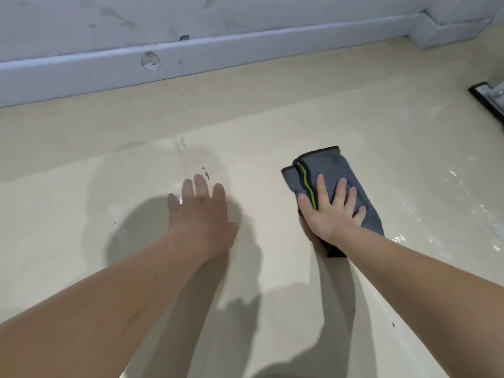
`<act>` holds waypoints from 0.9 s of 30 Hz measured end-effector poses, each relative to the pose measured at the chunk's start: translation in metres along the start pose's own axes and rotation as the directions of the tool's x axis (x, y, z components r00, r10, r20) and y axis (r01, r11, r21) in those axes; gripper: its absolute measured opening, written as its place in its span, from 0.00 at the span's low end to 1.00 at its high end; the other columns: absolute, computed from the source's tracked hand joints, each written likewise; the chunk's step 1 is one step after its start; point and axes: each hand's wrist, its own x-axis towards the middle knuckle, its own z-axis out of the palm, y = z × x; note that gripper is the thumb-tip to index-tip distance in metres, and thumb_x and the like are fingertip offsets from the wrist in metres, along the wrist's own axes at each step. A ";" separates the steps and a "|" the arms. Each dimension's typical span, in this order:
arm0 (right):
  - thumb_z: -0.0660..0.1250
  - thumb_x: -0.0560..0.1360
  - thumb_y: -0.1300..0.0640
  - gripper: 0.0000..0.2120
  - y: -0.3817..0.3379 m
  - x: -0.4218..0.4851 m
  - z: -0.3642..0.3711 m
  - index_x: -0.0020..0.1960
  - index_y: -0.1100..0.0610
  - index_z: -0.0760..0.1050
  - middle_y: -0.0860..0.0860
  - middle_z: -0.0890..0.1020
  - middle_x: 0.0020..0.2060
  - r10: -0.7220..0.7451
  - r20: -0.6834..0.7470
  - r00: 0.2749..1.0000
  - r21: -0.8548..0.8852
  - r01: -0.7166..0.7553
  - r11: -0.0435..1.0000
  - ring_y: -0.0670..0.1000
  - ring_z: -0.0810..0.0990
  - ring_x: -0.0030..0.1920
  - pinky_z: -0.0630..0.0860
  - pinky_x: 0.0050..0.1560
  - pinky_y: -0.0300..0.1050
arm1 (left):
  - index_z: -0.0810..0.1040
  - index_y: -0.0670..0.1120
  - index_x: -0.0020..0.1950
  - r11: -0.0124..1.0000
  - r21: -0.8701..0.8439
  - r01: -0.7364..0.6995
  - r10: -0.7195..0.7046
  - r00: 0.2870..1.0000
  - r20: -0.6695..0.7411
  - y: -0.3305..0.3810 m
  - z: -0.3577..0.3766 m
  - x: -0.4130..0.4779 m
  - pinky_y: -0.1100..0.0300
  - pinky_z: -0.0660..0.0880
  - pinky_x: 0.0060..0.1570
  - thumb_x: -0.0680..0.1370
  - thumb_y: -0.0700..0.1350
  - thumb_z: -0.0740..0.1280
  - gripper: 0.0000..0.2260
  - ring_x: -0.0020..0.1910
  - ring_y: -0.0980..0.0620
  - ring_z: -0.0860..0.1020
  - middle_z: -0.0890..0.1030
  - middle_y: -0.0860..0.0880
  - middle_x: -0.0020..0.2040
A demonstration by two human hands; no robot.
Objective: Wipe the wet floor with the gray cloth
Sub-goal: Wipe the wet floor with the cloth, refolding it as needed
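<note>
Evidently mid-wipe: right hand (328, 211) lies flat, fingers spread, pressing the folded gray microfibre cloth with green stitching (335, 173) onto the glossy beige floor (272, 126) beside wet streaks (436, 214), likely to spread pressure; left hand (203, 211), open and empty, seems to brace.

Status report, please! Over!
Right hand flat on gray cloth. Left hand open, over floor. Wet streaks right of cloth. Black-edged tool far off.
</note>
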 end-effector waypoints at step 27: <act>0.48 0.80 0.29 0.42 -0.110 -0.003 -0.047 0.76 0.41 0.21 0.54 0.16 0.70 -0.412 0.581 0.702 -0.391 0.685 0.615 0.61 0.17 0.72 0.28 0.74 0.70 | 0.71 0.51 0.69 0.993 0.074 -0.093 0.078 0.979 0.189 -0.001 -0.174 -0.045 0.49 0.75 0.55 0.80 0.48 0.63 0.17 0.63 0.45 0.73 0.70 0.49 0.66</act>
